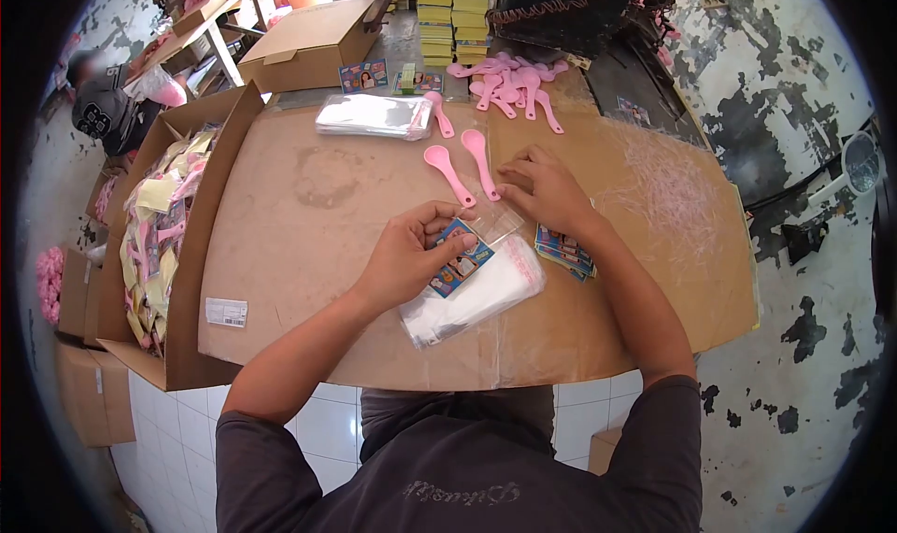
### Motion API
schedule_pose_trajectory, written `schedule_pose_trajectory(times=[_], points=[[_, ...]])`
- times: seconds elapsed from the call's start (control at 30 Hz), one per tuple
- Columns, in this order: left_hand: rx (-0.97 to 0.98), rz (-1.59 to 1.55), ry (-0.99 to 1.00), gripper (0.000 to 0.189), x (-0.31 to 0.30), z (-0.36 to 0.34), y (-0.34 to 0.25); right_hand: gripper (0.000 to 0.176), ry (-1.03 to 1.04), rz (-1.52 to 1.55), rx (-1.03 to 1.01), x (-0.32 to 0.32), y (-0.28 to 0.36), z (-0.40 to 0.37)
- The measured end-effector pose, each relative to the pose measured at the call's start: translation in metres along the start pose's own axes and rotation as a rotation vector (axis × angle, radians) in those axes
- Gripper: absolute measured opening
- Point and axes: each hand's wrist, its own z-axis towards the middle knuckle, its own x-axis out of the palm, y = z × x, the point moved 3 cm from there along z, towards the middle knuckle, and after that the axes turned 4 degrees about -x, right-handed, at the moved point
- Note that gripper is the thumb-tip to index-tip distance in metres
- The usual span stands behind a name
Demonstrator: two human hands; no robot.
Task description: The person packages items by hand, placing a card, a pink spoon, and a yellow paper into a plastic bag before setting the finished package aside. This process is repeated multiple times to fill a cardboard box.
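My left hand (416, 253) pinches a blue printed card (460, 260), and a clear plastic bag (500, 225) shows beside its fingertips. Under it lies a stack of clear plastic bags (476, 295). My right hand (542, 192) is bent over the cardboard tabletop, its fingertips near the handle end of a pink spoon (479, 159); whether they touch it is unclear. Another pink spoon (448, 173) lies just left of that one. A small pile of blue cards (565, 251) sits below my right wrist, partly covered by the forearm.
Beyond the hands lie wrapped clear bags (374, 115), a heap of pink spoons (514, 80) and stacked cards (436, 28). At left stands an open carton (245, 127) of packed items. Plastic strips (668, 183) lie right. A person (107, 108) is at the upper left.
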Motion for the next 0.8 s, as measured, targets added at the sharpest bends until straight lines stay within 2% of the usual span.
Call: schedule_pose_trajectory(times=[0.17,0.27,0.37,0.47,0.57,0.67,0.8], points=[[0.036,-0.013,-0.023,0.034,0.000,0.001,0.000,0.030,0.010,-0.006,0.064,0.005,0.013,0.012],[0.038,0.000,-0.034,0.033,0.001,-0.001,-0.002,0.027,-0.038,-0.129,0.044,0.010,0.021,0.013],[0.010,0.024,-0.046,0.032,0.000,-0.001,-0.005,0.024,0.062,0.085,0.242,0.005,0.013,0.012],[0.014,0.026,-0.062,0.031,-0.002,-0.001,-0.010,0.022,0.051,0.260,0.342,-0.007,0.002,0.000],[0.045,0.003,-0.049,0.031,0.003,-0.001,-0.006,0.023,-0.099,0.098,0.085,-0.014,0.014,-0.009],[0.057,0.034,-0.020,0.030,0.005,0.001,0.000,0.022,-0.058,-0.089,-0.095,0.001,0.018,-0.006],[0.027,0.064,-0.021,0.030,0.000,0.002,0.002,0.021,0.041,-0.029,0.016,0.002,0.022,0.007]])
